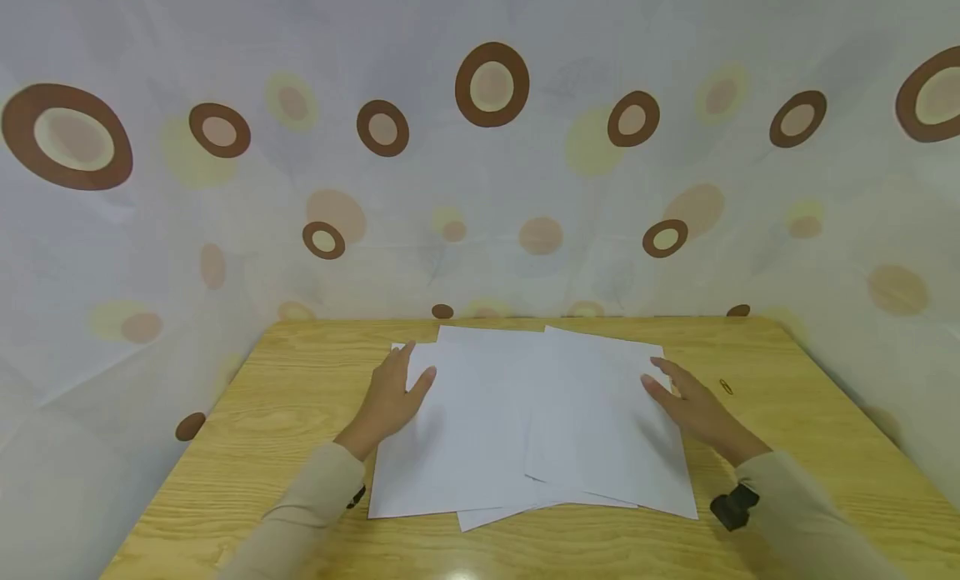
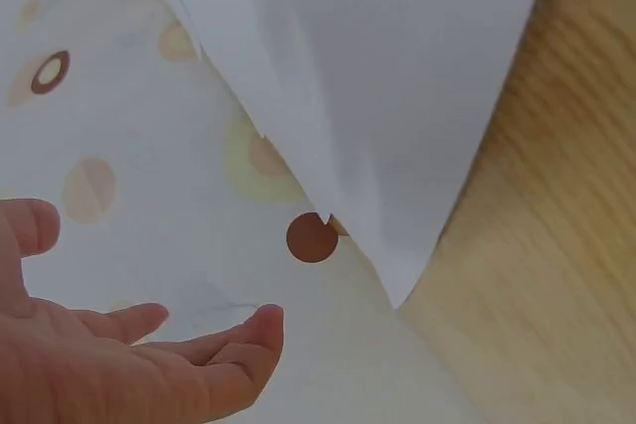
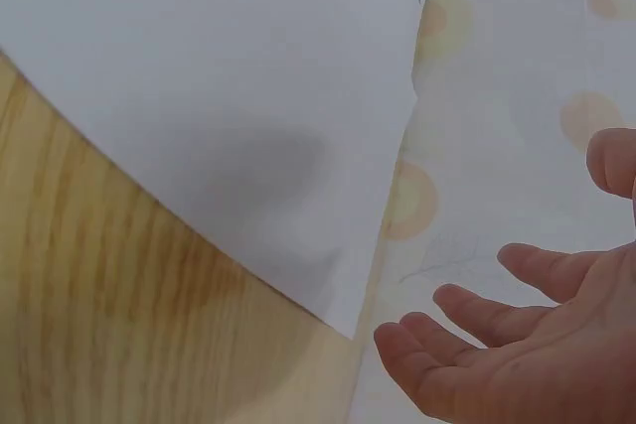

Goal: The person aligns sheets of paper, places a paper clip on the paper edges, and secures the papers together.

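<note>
Several white paper sheets [image 1: 480, 413] lie overlapped and fanned out on the wooden table. Over their left edge hovers my left hand [image 1: 392, 397], fingers and thumb spread, casting a shadow on the paper. My right hand [image 1: 693, 403] is held over the right edge in the same way, with relaxed fingers. In the left wrist view the left hand [image 2: 139, 354] holds nothing, apart from the paper corner [image 2: 397, 275]. The right wrist view shows the right hand [image 3: 527, 335] with loosely bent fingers and nothing in them, near a sheet's corner [image 3: 343, 315].
A small paper clip [image 1: 726, 387] lies on the wooden table [image 1: 300, 397] to the right of the sheets. Behind and beside the table hangs a pale cloth [image 1: 450, 172] with brown and yellow circles. A dark strap device [image 1: 735, 507] sits at the right wrist.
</note>
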`<state>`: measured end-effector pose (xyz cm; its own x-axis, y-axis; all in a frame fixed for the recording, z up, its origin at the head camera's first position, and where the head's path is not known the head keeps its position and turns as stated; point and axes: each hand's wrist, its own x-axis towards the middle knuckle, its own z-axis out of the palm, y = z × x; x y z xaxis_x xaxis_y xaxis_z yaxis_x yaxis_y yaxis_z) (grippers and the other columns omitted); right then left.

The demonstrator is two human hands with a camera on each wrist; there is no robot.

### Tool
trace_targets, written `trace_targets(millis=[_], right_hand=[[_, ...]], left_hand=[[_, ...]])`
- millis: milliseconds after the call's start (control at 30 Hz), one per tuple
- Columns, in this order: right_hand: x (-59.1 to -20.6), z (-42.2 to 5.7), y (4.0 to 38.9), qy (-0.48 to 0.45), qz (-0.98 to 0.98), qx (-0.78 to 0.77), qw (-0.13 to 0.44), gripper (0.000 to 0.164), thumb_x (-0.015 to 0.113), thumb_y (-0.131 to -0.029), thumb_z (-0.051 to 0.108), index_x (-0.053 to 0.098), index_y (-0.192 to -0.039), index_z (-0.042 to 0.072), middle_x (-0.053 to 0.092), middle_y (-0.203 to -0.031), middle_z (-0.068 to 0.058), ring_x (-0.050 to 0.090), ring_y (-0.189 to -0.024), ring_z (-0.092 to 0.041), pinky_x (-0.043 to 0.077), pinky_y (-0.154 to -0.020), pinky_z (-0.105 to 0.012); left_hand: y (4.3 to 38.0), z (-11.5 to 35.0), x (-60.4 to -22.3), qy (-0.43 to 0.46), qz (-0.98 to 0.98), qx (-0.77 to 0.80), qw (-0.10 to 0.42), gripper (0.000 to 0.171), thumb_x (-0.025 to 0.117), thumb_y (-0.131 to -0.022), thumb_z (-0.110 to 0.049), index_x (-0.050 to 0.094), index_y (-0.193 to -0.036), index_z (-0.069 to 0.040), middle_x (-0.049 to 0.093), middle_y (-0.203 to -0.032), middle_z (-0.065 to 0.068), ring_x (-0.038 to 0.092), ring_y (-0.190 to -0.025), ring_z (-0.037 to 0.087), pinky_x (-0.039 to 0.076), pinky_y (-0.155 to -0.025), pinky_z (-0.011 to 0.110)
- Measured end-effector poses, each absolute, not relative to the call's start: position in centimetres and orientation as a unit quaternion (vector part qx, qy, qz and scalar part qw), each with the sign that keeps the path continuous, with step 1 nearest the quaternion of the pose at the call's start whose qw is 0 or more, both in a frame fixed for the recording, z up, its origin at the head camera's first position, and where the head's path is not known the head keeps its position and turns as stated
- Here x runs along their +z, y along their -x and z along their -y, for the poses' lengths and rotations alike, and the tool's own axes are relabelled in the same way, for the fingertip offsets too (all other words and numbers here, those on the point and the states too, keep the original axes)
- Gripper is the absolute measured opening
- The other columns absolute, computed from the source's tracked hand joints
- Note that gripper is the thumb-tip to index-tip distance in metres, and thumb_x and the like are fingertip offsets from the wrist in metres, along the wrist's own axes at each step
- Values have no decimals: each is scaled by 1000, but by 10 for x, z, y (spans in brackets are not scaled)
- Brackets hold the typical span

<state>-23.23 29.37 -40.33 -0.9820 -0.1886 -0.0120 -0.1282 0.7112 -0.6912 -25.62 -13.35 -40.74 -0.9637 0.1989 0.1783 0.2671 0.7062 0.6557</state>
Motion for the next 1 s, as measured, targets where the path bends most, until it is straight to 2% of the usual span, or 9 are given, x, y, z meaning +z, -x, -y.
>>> trace_targets(millis=[100,233,467,767,1000], right_hand=[[-407,-303,230,54,-913,-396,83,77,35,-101,52,13,-151,-2,14,-151,-35,18,-134,-56,27,-99,-70],[-410,-312,230,31,-908,-401,117,81,31,-100,56,13,-149,-7,17,-148,-38,21,-133,-56,28,-101,-67],[-412,-321,231,11,-896,-413,160,86,29,-100,58,10,-148,-10,14,-150,-37,14,-135,-56,21,-105,-68],[-413,-322,234,-9,-887,-426,177,86,30,-100,57,9,-148,-10,10,-151,-36,10,-137,-54,18,-106,-68],[-416,-315,239,-24,-899,-406,162,88,29,-98,62,19,-146,-10,25,-146,-36,23,-135,-51,22,-107,-63]], left_hand=[[255,141,-412,86,923,-375,19,67,44,-101,-38,19,-150,2,24,-153,26,19,-140,46,20,-111,60],[251,150,-416,40,923,-381,-33,69,44,-101,-39,17,-150,2,24,-152,27,22,-139,48,23,-109,61],[251,158,-418,-17,903,-415,-111,73,42,-100,-44,12,-151,-1,19,-154,28,23,-138,47,25,-109,60],[255,158,-420,-18,896,-427,-123,68,45,-100,-39,18,-150,-1,20,-153,29,29,-136,48,30,-106,60],[256,154,-422,-15,892,-436,-123,65,48,-99,-35,23,-149,-1,23,-153,26,27,-137,46,28,-108,58]])
